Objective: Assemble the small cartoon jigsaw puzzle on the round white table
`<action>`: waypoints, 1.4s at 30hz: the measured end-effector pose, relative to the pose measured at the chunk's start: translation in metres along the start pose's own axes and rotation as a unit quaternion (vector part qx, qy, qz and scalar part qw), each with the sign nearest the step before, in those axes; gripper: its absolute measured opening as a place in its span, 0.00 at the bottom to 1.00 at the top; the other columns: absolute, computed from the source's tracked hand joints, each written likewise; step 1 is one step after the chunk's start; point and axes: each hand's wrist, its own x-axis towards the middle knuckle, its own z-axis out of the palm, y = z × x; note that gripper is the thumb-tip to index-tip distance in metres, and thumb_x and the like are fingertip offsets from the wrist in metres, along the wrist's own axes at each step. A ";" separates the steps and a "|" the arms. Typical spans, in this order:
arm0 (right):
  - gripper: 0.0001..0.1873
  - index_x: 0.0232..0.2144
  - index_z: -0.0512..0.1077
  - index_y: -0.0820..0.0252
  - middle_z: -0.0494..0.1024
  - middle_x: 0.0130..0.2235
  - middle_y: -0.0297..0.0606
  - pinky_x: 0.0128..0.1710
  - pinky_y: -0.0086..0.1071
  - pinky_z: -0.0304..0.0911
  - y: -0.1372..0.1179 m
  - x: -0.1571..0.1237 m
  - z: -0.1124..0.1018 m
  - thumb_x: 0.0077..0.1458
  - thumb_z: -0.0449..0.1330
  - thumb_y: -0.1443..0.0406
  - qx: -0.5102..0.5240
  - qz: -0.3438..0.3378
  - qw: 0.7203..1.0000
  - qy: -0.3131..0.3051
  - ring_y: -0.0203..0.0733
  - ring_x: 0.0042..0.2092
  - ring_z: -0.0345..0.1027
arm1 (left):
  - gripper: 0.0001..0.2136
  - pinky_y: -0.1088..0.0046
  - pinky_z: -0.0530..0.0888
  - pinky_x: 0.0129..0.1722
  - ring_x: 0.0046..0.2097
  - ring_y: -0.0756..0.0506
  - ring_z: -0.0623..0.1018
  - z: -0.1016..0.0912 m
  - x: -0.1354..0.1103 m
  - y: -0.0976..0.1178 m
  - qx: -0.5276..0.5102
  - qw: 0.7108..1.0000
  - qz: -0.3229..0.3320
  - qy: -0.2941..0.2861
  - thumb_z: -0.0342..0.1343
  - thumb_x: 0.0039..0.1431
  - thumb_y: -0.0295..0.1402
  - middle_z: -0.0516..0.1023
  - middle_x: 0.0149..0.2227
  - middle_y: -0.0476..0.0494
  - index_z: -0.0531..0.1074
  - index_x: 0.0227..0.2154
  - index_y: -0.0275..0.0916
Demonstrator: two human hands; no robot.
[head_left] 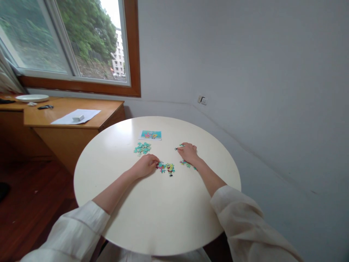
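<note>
On the round cream table (152,214) lies a small joined cluster of colourful jigsaw pieces (167,168). My left hand (147,165) rests beside its left edge, fingers curled and touching the pieces there. My right hand (187,151) lies further right with its fingers bent over a loose piece (177,148) at its fingertips. More loose pieces (187,164) sit under and beside my right wrist. A heap of teal pieces (142,148) lies behind my left hand. A printed reference picture (151,135) lies flat at the far side of the table.
A wooden desk (62,122) stands to the left under a window, carrying a white sheet of paper (76,116), a white plate (32,98) and small dark items. A grey wall with a socket (202,100) curves behind the table.
</note>
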 end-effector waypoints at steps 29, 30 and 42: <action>0.10 0.33 0.74 0.55 0.75 0.42 0.37 0.47 0.39 0.50 -0.012 0.012 -0.008 0.46 0.61 0.60 0.054 0.028 0.997 -0.045 0.45 0.48 0.62 | 0.13 0.74 0.68 0.43 0.40 0.46 0.74 0.000 0.000 0.000 0.000 1.000 -0.006 0.000 0.46 0.51 0.25 0.78 0.37 0.43 0.76 0.33 0.35; 0.09 0.32 0.75 0.55 0.75 0.42 0.37 0.47 0.39 0.50 -0.012 0.012 -0.008 0.46 0.61 0.60 0.053 0.027 0.997 -0.047 0.45 0.48 0.62 | 0.13 0.74 0.68 0.43 0.40 0.46 0.74 0.000 0.000 0.000 -0.001 1.000 -0.007 0.000 0.46 0.51 0.25 0.78 0.37 0.43 0.76 0.33 0.35; 0.06 0.31 0.75 0.58 0.78 0.36 0.37 0.43 0.33 0.56 -0.014 0.017 -0.005 0.48 0.59 0.65 0.064 0.023 0.995 -0.066 0.39 0.40 0.68 | 0.13 0.72 0.69 0.42 0.39 0.45 0.75 -0.001 0.000 0.003 -0.009 1.000 -0.001 0.000 0.46 0.51 0.25 0.78 0.36 0.42 0.76 0.33 0.35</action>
